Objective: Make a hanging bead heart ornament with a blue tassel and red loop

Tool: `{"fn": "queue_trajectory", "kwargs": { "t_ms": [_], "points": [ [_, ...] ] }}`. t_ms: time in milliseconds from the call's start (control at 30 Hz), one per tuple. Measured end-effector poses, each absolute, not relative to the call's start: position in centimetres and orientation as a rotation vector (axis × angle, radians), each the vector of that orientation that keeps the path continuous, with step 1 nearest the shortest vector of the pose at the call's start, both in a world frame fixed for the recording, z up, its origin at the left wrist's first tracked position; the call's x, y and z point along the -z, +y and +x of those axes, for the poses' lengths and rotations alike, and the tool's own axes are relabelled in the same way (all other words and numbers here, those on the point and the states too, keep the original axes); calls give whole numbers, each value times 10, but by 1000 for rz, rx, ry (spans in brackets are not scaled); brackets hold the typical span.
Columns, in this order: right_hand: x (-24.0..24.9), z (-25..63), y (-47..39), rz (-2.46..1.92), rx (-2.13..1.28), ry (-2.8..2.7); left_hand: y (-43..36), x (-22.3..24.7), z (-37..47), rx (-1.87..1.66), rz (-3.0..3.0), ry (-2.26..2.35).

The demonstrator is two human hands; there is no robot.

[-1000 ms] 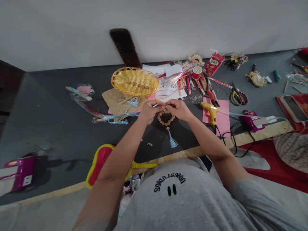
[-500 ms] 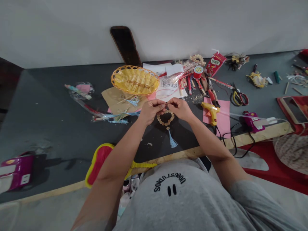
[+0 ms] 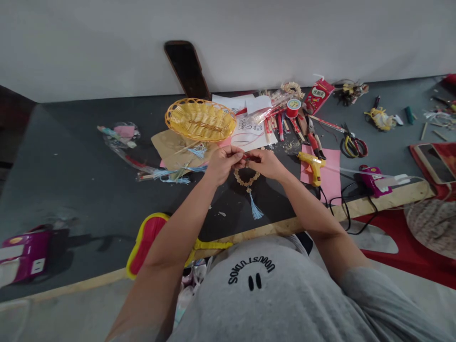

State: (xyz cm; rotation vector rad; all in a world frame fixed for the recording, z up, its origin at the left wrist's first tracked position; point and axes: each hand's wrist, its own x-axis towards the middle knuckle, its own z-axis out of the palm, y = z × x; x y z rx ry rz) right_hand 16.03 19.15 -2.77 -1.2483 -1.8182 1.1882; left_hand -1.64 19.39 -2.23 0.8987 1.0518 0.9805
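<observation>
My left hand [image 3: 223, 165] and my right hand [image 3: 265, 164] meet above the dark table, both with fingers pinched. Between their fingertips a bit of red shows, too small to make out well; it looks like red thread. Just below the hands lies a ring of light wooden beads [image 3: 247, 182], its top partly hidden by my fingers. From its lower end a light blue tassel [image 3: 255, 207] hangs toward me.
Behind my hands are a yellow woven basket [image 3: 200, 120], a red thread spool [image 3: 293, 108] and papers. Rightward lie a yellow glue gun [image 3: 313, 166] on pink paper, scissors [image 3: 352, 144] and cords. Blue tassels [image 3: 174, 175] lie left; a phone [image 3: 187, 69] leans on the wall.
My right hand's fingers have turned and folded in closer to my left fingertips. The top of the bead ring is now more covered by my hands.
</observation>
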Motion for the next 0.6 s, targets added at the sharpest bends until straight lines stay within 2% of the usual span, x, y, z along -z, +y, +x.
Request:
{"fn": "queue_trajectory", "kwargs": {
  "t_ms": [300,600],
  "points": [
    [30,161,188,-1292,-1062,-1717,188,4,-23,-1050,1069,1162],
    [23,161,187,-1292,-1027,-1776,193,-5,-27,-772,1198,1154]
  ]
}}
